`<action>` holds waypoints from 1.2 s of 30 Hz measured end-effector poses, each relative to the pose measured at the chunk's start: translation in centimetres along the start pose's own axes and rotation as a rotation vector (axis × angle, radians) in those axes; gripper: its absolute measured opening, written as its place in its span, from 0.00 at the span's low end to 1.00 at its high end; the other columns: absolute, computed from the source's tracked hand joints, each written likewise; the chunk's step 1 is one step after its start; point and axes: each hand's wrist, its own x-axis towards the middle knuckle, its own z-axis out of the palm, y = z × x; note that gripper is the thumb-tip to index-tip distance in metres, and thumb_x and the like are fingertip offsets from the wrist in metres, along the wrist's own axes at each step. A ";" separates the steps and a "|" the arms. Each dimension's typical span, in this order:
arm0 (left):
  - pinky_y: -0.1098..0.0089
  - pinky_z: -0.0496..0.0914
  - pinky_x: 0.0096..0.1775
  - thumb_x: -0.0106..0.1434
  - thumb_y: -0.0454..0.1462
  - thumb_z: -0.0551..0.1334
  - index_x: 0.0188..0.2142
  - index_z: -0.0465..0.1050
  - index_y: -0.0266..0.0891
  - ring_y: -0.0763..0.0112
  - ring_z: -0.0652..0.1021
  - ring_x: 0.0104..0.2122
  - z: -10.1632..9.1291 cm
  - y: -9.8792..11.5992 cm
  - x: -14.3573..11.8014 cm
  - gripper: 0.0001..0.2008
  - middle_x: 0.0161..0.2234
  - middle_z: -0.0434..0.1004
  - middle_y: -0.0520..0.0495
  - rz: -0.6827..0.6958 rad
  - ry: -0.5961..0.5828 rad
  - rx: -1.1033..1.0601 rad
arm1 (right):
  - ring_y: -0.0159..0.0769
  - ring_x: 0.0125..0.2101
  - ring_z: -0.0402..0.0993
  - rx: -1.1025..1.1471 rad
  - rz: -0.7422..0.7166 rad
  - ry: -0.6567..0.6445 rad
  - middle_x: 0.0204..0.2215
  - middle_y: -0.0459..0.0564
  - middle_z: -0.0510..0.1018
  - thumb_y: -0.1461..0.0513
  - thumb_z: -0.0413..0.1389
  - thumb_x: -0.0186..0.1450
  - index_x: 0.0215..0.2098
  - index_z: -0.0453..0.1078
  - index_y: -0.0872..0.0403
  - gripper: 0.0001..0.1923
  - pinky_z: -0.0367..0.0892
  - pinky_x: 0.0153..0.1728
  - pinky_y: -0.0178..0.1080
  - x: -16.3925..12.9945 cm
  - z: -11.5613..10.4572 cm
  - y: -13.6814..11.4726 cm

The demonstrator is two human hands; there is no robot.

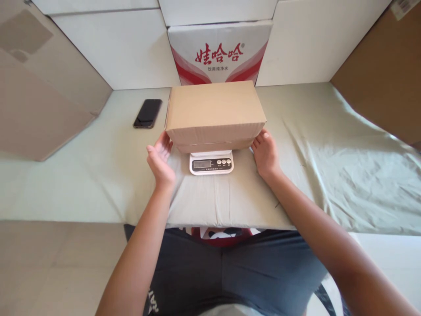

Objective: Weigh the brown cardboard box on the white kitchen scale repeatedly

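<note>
Closed cardboard box (215,114), contents hidden, rests on the scale (211,162) at your 12 o'clock, long axis running 9 to 3. Your left hand (160,160) and right hand (265,152) flank its ends, each grip spread apart, fingertips near or touching the box.

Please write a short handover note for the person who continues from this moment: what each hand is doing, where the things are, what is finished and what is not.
Left hand: open, at the left end of the cardboard box, fingertips at its lower corner; not gripping.
Right hand: open, fingers at the box's right lower end; real contact cannot be told.
The box is closed and sits on the small white kitchen scale, overhanging it on both sides. The scale stands on the green cloth.
Done: box is on the scale.
Left: the scale's display is too small to read here, so the weight is not yet noted. A black phone lies to the left, untouched.
</note>
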 end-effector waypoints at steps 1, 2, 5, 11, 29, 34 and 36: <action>0.53 0.64 0.71 0.68 0.70 0.45 0.61 0.79 0.38 0.49 0.74 0.69 0.0 0.2 -0.1 0.47 0.67 0.76 0.32 -0.002 -0.006 0.002 | 0.52 0.72 0.69 0.000 -0.003 -0.007 0.62 0.48 0.82 0.34 0.59 0.62 0.55 0.72 0.41 0.32 0.63 0.75 0.61 -0.1 0.1 -0.1; 0.54 0.64 0.71 0.68 0.71 0.44 0.61 0.79 0.39 0.50 0.74 0.69 0.1 0.3 -0.2 0.48 0.67 0.77 0.34 -0.003 -0.011 0.005 | 0.52 0.73 0.68 0.002 -0.007 -0.010 0.64 0.47 0.81 0.34 0.59 0.62 0.56 0.72 0.41 0.32 0.63 0.75 0.61 -0.3 0.2 -0.3; 0.55 0.65 0.71 0.68 0.71 0.42 0.62 0.79 0.38 0.51 0.75 0.69 0.1 0.6 -0.5 0.49 0.66 0.77 0.33 -0.001 -0.014 0.015 | 0.50 0.75 0.64 0.014 -0.015 -0.029 0.67 0.44 0.78 0.36 0.59 0.63 0.58 0.73 0.39 0.31 0.61 0.77 0.58 -0.6 0.6 -0.8; 0.49 0.67 0.70 0.67 0.69 0.52 0.59 0.81 0.36 0.47 0.77 0.66 0.2 0.6 -0.9 0.45 0.64 0.79 0.29 -0.018 -0.018 0.006 | 0.51 0.76 0.63 -0.022 -0.087 -0.076 0.69 0.42 0.76 0.36 0.58 0.64 0.58 0.74 0.38 0.30 0.62 0.77 0.55 -1.4 1.3 -2.0; 0.44 0.61 0.72 0.58 0.74 0.57 0.54 0.85 0.46 0.42 0.71 0.71 0.6 3.0 -0.1 0.44 0.64 0.80 0.37 -0.034 -0.257 -0.075 | 0.54 0.68 0.70 -0.159 -0.297 -0.116 0.62 0.47 0.75 0.39 0.57 0.68 0.58 0.65 0.37 0.24 0.73 0.67 0.61 -0.6 1.2 -1.6; 0.50 0.59 0.74 0.63 0.71 0.58 0.57 0.83 0.49 0.49 0.66 0.75 3.0 3.8 4.5 0.39 0.66 0.78 0.44 0.059 -0.340 -0.070 | 0.55 0.69 0.69 -0.227 -0.402 -0.039 0.57 0.47 0.74 0.36 0.50 0.71 0.56 0.64 0.38 0.25 0.71 0.68 0.63 6.6 1.7 -1.2; 0.52 0.59 0.74 0.65 0.70 0.57 0.59 0.81 0.48 0.51 0.65 0.75 4.5 2.4 6.7 0.39 0.66 0.78 0.44 0.049 -0.324 -0.086 | 0.55 0.69 0.68 -0.197 -0.436 0.021 0.55 0.48 0.74 0.34 0.48 0.70 0.54 0.65 0.40 0.27 0.68 0.70 0.66 9.9 2.1 -0.1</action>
